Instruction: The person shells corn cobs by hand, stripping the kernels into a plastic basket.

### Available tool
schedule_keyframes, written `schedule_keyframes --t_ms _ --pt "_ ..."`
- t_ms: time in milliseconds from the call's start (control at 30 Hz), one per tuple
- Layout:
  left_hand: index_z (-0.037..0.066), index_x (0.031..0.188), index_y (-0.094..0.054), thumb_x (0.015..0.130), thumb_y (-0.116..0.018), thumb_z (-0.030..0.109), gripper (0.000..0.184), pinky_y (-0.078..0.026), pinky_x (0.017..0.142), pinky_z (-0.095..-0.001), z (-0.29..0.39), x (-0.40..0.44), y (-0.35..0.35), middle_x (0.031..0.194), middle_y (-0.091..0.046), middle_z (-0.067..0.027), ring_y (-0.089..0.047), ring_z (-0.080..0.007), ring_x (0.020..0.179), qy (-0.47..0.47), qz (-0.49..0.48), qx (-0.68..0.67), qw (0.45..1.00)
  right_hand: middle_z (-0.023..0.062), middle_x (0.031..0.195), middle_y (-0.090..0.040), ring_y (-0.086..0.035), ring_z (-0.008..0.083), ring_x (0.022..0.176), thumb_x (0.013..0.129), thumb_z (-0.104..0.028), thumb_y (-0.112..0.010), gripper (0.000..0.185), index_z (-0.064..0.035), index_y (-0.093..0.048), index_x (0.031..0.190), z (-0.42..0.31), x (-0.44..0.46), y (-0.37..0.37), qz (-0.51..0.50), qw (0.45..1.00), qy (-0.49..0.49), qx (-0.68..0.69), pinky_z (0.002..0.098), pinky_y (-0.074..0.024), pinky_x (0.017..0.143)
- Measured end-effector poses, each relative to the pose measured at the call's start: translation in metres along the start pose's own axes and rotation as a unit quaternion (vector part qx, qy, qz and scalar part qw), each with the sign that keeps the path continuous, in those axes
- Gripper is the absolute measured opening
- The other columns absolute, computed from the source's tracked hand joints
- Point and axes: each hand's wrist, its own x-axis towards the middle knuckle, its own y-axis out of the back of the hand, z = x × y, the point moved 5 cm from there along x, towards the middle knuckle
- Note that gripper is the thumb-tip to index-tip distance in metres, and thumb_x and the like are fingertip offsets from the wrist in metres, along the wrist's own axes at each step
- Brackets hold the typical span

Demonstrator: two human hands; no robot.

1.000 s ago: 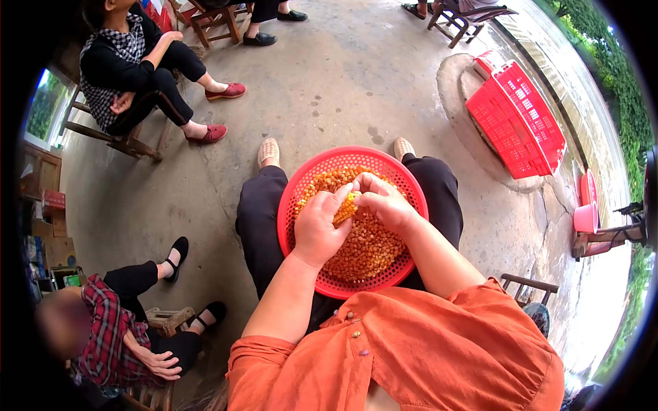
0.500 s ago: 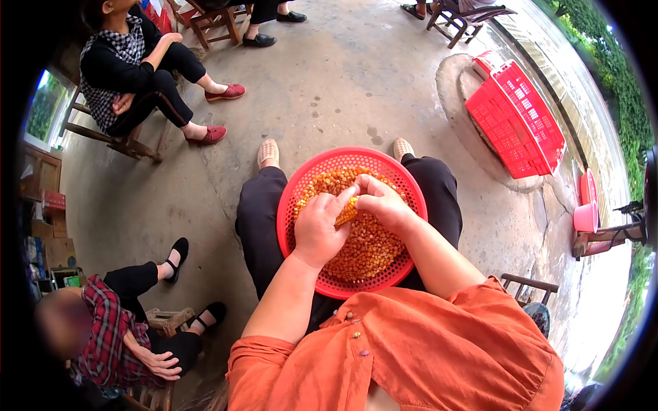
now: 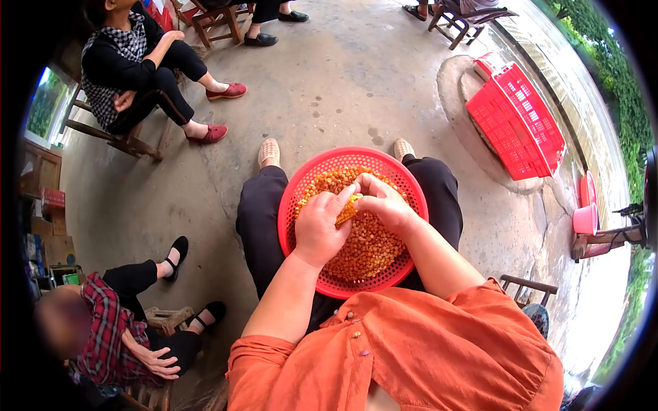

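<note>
A round red plastic basket point(image 3: 286, 226) with a perforated rim rests on my lap, between my knees. Loose orange corn kernels point(image 3: 367, 253) cover its bottom. Over them, my left hand point(image 3: 320, 226) is wrapped round a corn cob point(image 3: 347, 211), whose yellow kernels show between my hands. My right hand point(image 3: 384, 203) is closed at the cob's upper end, thumb and fingers pressed against it near my left thumb. Both palms hide much of the cob.
People sit on wooden chairs at the left, one in a plaid shirt point(image 3: 116, 329), another in a checkered vest point(image 3: 130, 48). A red plastic crate point(image 3: 514, 123) stands on the concrete floor at the right, with a pink basin point(image 3: 586, 218) beyond. A small stool point(image 3: 528, 288) is near my right side.
Both hands stay at the cob over the basket with almost no visible movement. The whole view has shifted very slightly.
</note>
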Motion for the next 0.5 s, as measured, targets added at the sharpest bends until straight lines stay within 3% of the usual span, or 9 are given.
schedule_keyframes --t_ms 267,333,433,467,500 --pt "0.019 0.131 -0.063 0.068 -0.073 0.008 0.065 -0.049 0.072 -0.0425 0.0005 -0.0039 -0.0054 0.086 -0.057 -0.0062 -0.058 -0.0291 0.080 -0.025 -0.023 0.072 0.997 0.0017 0.099 -0.057 -0.055 0.0117 0.091 0.085 -0.013 -0.062 0.023 -0.0054 -0.054 0.106 0.0084 0.0008 0.0038 0.018 0.997 -0.026 -0.071 0.0264 -0.0489 0.077" --pt "0.019 0.131 -0.063 0.068 -0.073 0.008 0.065 -0.049 0.072 -0.0424 -0.0009 -0.0047 -0.0071 0.086 -0.057 -0.0063 -0.058 -0.0292 0.080 -0.024 -0.023 0.070 0.997 0.0020 0.088 -0.054 -0.053 0.0097 0.074 0.083 -0.013 -0.060 0.019 -0.0052 -0.053 0.098 0.0068 0.0014 0.0038 0.035 0.995 -0.016 -0.091 0.0258 -0.0460 0.065" --pt "0.018 0.129 -0.064 0.069 -0.072 0.007 0.062 -0.050 0.073 -0.0419 0.0011 -0.0039 -0.0056 0.088 -0.059 -0.0068 -0.059 -0.0295 0.081 -0.020 -0.027 0.069 0.997 0.0027 0.087 -0.054 -0.052 0.0100 0.071 0.082 -0.011 -0.058 0.018 -0.0043 -0.053 0.097 0.0074 0.0019 0.0049 0.039 0.995 -0.006 -0.089 0.0257 -0.0455 0.063" --pt "0.017 0.128 -0.064 0.070 -0.072 0.006 0.060 -0.050 0.074 -0.0413 0.0017 -0.0035 -0.0052 0.089 -0.060 -0.0073 -0.060 -0.0298 0.083 -0.017 -0.032 0.069 0.997 0.0027 0.087 -0.054 -0.052 0.0100 0.071 0.082 -0.011 -0.058 0.018 -0.0043 -0.053 0.097 0.0063 0.0014 0.0061 0.039 0.995 -0.006 -0.089 0.0257 -0.0455 0.063" --pt "0.017 0.128 -0.064 0.070 -0.072 0.006 0.060 -0.050 0.074 -0.0413 0.0019 -0.0033 -0.0052 0.089 -0.060 -0.0073 -0.060 -0.0298 0.083 -0.018 -0.032 0.069 0.997 0.0031 0.092 -0.055 -0.054 0.0116 0.081 0.082 -0.010 -0.057 0.020 -0.0042 -0.054 0.101 0.0059 0.0008 0.0068 0.028 0.995 -0.023 -0.097 0.0259 -0.0471 0.069"
